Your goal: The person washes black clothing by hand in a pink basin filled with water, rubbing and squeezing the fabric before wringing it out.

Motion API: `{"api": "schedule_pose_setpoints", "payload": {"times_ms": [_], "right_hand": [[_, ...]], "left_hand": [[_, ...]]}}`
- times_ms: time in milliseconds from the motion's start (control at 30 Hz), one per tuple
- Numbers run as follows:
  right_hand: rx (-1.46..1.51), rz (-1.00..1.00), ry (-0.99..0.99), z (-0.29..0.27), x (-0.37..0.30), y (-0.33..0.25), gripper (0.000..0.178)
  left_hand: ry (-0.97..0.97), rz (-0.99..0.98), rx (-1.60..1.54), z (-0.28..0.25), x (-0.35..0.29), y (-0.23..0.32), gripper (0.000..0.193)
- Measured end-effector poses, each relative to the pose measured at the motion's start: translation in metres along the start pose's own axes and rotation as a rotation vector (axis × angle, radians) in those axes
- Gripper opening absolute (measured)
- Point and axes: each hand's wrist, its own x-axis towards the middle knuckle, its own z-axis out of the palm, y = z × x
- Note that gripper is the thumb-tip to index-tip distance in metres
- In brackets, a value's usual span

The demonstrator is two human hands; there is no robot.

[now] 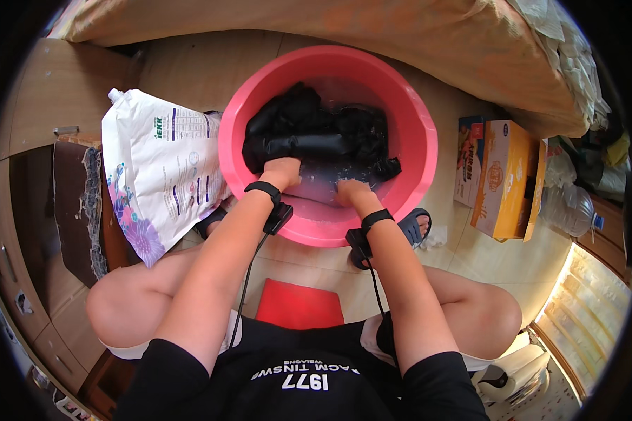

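Observation:
Soaked black clothing (309, 133) lies bunched in a large pink basin (418, 140) on the floor, in cloudy, sudsy water (323, 184). My left hand (282, 172) reaches down at the near left edge of the cloth, touching it, with its fingers mostly hidden below the cloth and water. In the water nearer the basin's front right is my right hand (351, 191), just short of the cloth's near end. Its fingertips are under the surface, so what they hold, if anything, does not show.
A white pouch with purple flowers (161, 168) leans against the basin's left side. To the right stands an orange carton (505, 182), with a clear plastic bottle (576, 210) beyond it. A red flat-topped object (298, 305) sits between my legs. Draped cloth (400, 35) borders the far side.

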Motion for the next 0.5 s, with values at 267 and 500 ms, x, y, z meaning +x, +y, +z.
{"api": "schedule_pose_setpoints", "payload": {"times_ms": [267, 500], "right_hand": [[-0.023, -0.302, -0.128, -0.037, -0.026, -0.007, 0.04], [0.637, -0.214, 0.57, -0.098, -0.028, 0.018, 0.038]], "left_hand": [[-0.143, 0.08, 0.052, 0.011, -0.009, -0.001, 0.029], [0.491, 0.279, -0.175, -0.05, -0.031, 0.019, 0.019]]}}
